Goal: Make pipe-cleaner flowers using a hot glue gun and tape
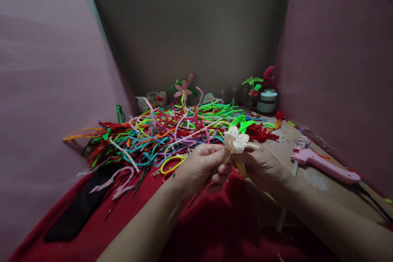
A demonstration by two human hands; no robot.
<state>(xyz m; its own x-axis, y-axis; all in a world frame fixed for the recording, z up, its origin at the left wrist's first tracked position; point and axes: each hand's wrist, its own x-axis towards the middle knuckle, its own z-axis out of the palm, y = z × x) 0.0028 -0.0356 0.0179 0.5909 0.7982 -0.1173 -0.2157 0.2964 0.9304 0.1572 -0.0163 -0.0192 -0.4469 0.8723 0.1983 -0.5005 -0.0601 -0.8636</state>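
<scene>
Between my two hands is a cream pipe-cleaner flower (236,140), held up with its petals facing me. My left hand (207,166) pinches its base from the left, fingers curled beneath. My right hand (260,166) is closed on the flower's right side, where a pale strand sticks out over the knuckles. Something yellow shows under the right fingers, partly hidden. Just behind the flower lie bright green pipe-cleaner leaves (241,125) and a dark red bundle of pipe cleaners (260,133).
A large heap of coloured pipe cleaners (166,131) spreads behind my hands. At the left lies a black phone (76,208). A pink glue gun (325,166) with a cord rests on the board at the right. A lidded jar (267,101) and finished flowers (183,90) stand at the back.
</scene>
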